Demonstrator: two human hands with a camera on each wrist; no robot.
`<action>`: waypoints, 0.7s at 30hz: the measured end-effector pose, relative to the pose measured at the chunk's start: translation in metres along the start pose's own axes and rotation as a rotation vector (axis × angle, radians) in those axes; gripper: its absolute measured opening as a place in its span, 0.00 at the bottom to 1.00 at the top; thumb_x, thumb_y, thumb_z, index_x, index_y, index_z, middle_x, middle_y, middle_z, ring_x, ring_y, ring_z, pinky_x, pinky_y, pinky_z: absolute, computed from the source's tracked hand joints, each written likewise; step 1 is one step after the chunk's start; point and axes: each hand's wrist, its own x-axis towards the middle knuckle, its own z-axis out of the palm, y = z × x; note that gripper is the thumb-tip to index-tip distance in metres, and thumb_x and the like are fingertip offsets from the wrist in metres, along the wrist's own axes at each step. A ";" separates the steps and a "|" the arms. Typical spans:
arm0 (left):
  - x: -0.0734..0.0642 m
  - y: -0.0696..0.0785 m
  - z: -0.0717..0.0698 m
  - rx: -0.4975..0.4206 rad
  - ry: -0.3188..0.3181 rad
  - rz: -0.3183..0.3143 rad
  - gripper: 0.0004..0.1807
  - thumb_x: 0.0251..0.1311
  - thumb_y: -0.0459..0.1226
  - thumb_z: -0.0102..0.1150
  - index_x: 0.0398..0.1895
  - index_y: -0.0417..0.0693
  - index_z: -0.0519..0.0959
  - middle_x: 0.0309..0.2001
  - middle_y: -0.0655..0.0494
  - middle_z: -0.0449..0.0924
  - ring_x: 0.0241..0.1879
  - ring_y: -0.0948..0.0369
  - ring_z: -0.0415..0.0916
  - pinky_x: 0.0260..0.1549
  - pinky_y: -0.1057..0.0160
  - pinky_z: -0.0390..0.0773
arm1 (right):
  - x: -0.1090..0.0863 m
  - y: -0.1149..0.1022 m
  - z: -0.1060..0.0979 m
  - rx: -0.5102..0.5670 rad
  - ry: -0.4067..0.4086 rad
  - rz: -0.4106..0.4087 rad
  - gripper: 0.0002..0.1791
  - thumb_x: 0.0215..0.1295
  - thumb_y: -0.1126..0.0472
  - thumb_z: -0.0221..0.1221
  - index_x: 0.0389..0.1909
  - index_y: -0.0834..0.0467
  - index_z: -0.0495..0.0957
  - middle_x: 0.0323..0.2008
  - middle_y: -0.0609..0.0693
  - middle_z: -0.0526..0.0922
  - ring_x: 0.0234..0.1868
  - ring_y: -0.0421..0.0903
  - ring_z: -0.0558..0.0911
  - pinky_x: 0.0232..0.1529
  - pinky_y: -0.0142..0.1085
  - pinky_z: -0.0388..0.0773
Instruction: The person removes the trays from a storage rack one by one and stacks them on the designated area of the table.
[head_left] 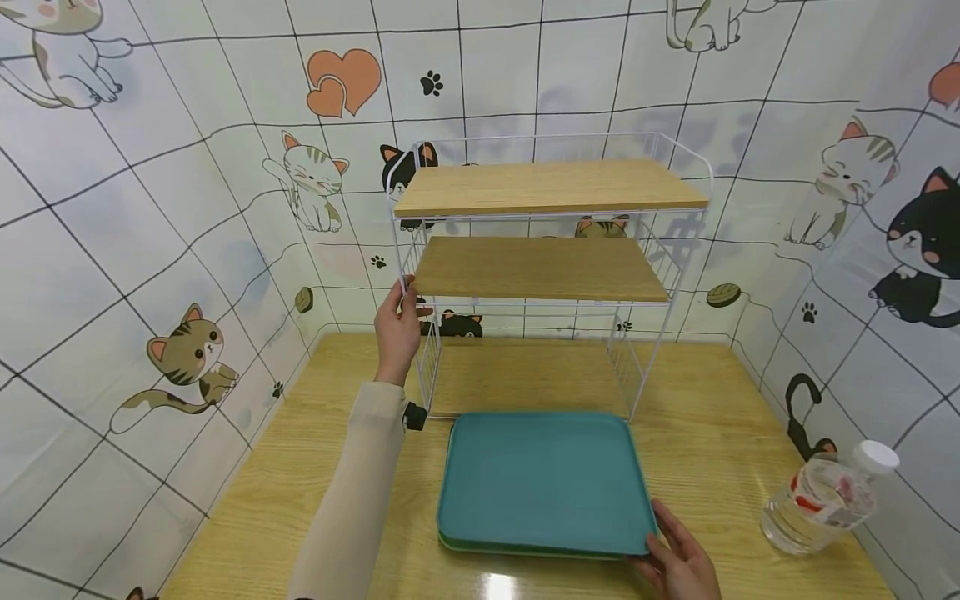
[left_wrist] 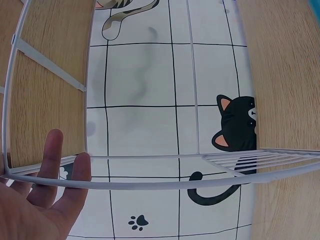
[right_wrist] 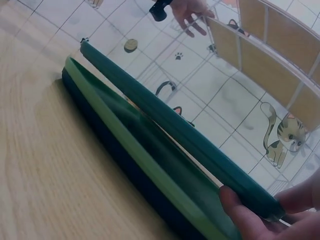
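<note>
A white wire rack [head_left: 651, 367] with wooden shelves stands against the wall. My left hand [head_left: 397, 329] holds its left side frame at the middle shelf [head_left: 540, 268]; in the left wrist view the fingers [left_wrist: 75, 187] reach past the white bar. In front of the rack, my right hand [head_left: 678, 558] pinches the near right corner of a teal tray [head_left: 543, 483]. In the right wrist view this tray is tilted up off a green tray [right_wrist: 135, 162], with a gap between them. A dark blue tray [right_wrist: 110, 142] lies beneath the green one.
To the right, a clear bottle [head_left: 821, 500] with a white cap stands on the wooden table [head_left: 300, 467], near the side wall. A wall covering with cat pictures [head_left: 187, 350] surrounds the table at the back and sides.
</note>
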 end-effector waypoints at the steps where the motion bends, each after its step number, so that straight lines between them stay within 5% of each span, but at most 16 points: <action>1: 0.000 0.000 0.000 -0.001 0.000 -0.001 0.22 0.82 0.42 0.42 0.71 0.46 0.73 0.70 0.47 0.72 0.47 0.40 0.85 0.25 0.74 0.76 | 0.000 0.001 0.000 -0.005 0.001 0.005 0.38 0.78 0.71 0.49 0.82 0.62 0.43 0.81 0.64 0.38 0.41 0.33 0.84 0.46 0.36 0.85; 16: 0.000 0.004 -0.001 -0.022 -0.006 -0.011 0.23 0.82 0.41 0.42 0.73 0.43 0.71 0.69 0.41 0.72 0.48 0.35 0.83 0.28 0.76 0.77 | 0.004 0.011 0.001 -0.066 0.007 0.001 0.36 0.77 0.73 0.47 0.81 0.65 0.44 0.79 0.69 0.39 0.43 0.34 0.82 0.44 0.37 0.85; 18: 0.000 0.004 -0.001 -0.013 -0.002 -0.011 0.23 0.82 0.41 0.42 0.72 0.43 0.71 0.69 0.42 0.73 0.47 0.37 0.84 0.29 0.75 0.78 | 0.004 0.011 0.003 -0.100 0.030 -0.006 0.36 0.76 0.74 0.47 0.81 0.66 0.46 0.79 0.70 0.41 0.53 0.46 0.85 0.48 0.39 0.85; 21: 0.001 -0.002 -0.001 -0.001 0.004 -0.005 0.22 0.82 0.42 0.43 0.72 0.46 0.73 0.67 0.44 0.74 0.46 0.41 0.85 0.30 0.74 0.79 | 0.002 0.010 0.007 -0.217 0.070 -0.063 0.35 0.74 0.75 0.47 0.79 0.69 0.50 0.78 0.71 0.47 0.70 0.62 0.72 0.61 0.47 0.77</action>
